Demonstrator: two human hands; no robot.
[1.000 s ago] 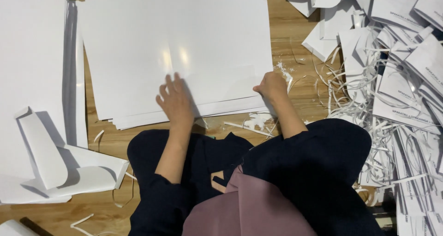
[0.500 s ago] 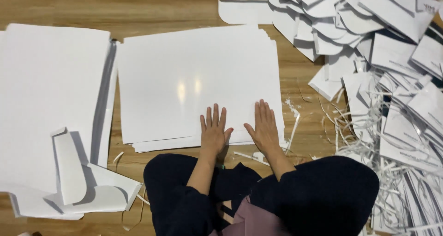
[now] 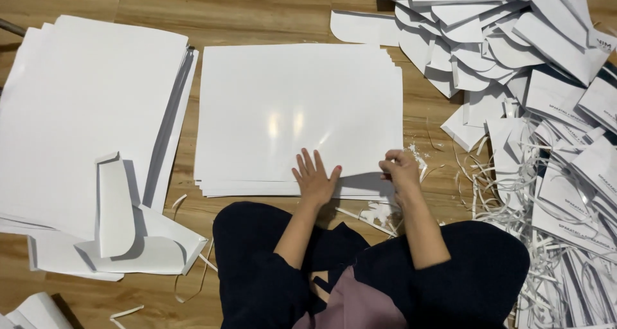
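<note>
White sheet stack | left hand flat, fingers apart | right hand fingers pinching top sheet corner

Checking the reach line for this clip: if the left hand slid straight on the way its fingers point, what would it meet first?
The left hand lies flat on the glossy white sheet stack, fingers pointing away from the person. Going on, it would only cross more of that sheet; past the far edge is bare wooden floor.

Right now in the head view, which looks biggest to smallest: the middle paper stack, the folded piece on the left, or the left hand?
1. Middle stack
2. Folded piece
3. Left hand
</note>
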